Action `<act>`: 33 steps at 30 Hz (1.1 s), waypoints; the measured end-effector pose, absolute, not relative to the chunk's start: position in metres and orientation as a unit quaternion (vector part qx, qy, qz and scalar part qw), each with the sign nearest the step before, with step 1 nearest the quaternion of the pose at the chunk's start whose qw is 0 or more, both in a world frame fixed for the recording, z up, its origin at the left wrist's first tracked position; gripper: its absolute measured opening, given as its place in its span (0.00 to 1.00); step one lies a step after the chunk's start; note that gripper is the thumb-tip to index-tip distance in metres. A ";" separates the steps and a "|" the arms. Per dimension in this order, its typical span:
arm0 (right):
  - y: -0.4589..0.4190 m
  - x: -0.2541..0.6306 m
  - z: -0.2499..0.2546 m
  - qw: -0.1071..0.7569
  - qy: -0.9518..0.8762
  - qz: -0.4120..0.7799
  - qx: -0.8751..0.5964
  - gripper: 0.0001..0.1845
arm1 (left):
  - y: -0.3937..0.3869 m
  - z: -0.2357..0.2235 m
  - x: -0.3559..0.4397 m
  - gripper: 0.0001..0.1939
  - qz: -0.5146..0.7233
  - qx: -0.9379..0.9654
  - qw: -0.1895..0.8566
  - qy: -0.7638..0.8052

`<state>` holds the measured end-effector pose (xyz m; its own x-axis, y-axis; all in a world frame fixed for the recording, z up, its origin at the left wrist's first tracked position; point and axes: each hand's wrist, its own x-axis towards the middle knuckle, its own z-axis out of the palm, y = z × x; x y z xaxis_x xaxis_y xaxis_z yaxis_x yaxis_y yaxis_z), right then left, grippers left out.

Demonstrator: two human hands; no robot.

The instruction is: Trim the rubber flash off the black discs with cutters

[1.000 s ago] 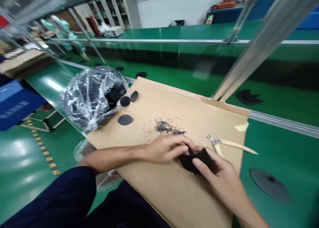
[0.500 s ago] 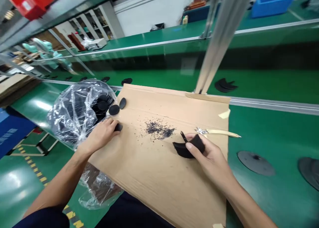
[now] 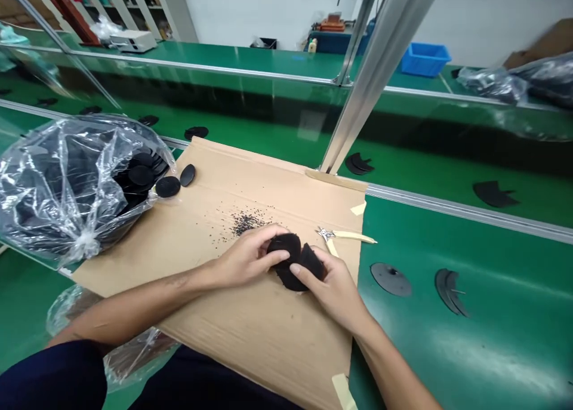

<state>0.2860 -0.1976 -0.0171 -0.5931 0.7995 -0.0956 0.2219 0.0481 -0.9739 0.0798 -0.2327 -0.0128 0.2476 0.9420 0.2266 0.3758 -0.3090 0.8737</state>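
Note:
My left hand (image 3: 250,256) is closed on a black oval disc (image 3: 286,244), thumb over its face. A curved black piece (image 3: 313,263) is pinched in my right hand (image 3: 335,284). Disc and curved piece meet and overlap over the cardboard sheet (image 3: 250,332); how they touch is partly hidden by my fingers. Behind my left hand lies a scatter of small black bits (image 3: 247,222). Just beyond my right hand rest cutting pliers (image 3: 331,234) with pale yellow handles.
At left, a clear plastic bag (image 3: 67,183) bulges with black discs, two loose ovals (image 3: 168,187) beside its mouth. A metal post (image 3: 358,93) rises behind the cardboard. A grey round plate (image 3: 391,279) and curved black parts (image 3: 450,292) lie on the green bench at right.
My left hand has picked up the oval disc near the bag and carried it right to the curved piece in my right hand. The camera view has turned to the right.

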 end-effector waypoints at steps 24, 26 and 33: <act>-0.203 0.285 -0.013 0.326 -0.774 0.460 -0.288 0.14 | -0.242 -0.032 0.077 0.21 0.490 0.731 0.253 0.403; -0.204 0.286 -0.015 0.327 -0.777 0.461 -0.277 0.15 | -0.241 -0.029 0.076 0.22 0.496 0.739 0.259 0.375; -0.206 0.283 -0.017 0.326 -0.815 0.403 -0.261 0.15 | -0.239 -0.028 0.077 0.18 0.490 0.774 0.213 0.339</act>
<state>0.2830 -0.2065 -0.0173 -0.6515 0.6879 0.3199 0.1634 0.5390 -0.8263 0.0772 -0.2395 -0.0281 0.2901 0.7336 0.6146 0.3164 -0.6796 0.6618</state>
